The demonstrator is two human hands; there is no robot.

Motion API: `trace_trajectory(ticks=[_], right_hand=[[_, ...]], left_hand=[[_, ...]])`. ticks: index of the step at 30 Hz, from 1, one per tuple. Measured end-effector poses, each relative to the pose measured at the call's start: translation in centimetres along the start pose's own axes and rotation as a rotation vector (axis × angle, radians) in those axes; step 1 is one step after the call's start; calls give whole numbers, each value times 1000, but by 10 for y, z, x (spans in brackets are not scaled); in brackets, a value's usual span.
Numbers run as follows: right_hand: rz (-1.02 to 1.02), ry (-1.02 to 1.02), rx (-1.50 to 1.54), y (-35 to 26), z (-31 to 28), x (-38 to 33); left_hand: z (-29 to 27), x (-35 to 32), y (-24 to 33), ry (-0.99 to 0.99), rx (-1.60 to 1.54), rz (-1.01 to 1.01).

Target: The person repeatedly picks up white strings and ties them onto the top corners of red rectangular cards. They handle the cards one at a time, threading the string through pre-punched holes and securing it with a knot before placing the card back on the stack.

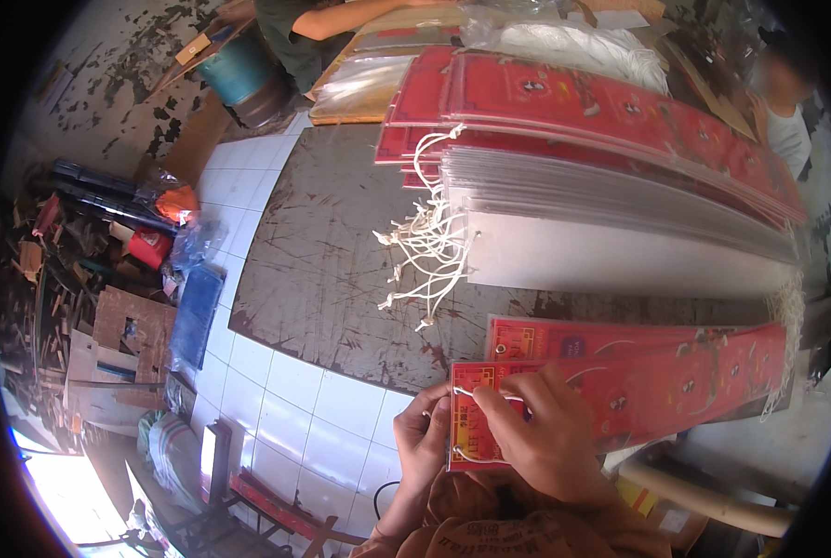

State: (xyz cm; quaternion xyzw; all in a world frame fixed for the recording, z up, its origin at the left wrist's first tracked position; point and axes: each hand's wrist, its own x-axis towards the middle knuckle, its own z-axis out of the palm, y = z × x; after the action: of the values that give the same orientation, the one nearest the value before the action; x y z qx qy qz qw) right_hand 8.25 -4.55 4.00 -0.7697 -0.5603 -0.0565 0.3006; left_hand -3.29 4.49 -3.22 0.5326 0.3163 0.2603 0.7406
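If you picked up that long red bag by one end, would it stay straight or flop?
The long red bag looks flat and thin, so it would probably sag. Its glossy surface may be slippery. The right hand pinches its white string, which looks limp.

A blue folded cloth (195, 314) lies on the white tiled floor (276, 391), beside scattered wood scraps (108, 335).

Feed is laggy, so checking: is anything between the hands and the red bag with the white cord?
Nothing visible. The left hand grips the near end of the red bag, and the right hand lies on top of it, pinching the white cord at the eyelet end. Both already touch it.
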Motion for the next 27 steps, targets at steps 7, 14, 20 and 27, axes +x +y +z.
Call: trace_trajectory(ticks=[7,14,20,27], right_hand=[[-13,0,-70,-3,-2,-2],[-41,-36,-71,-3,3,0],[-10,-53,-1,0,7,-8],[2,-50,-8,-3,11,-15]], left_hand=[[4,4,-1,16,-121,-62],[3,6,-7,-18,-186,13],[6,5,-10,57,-135,-39],[10,6,-14,108,-178,63]])
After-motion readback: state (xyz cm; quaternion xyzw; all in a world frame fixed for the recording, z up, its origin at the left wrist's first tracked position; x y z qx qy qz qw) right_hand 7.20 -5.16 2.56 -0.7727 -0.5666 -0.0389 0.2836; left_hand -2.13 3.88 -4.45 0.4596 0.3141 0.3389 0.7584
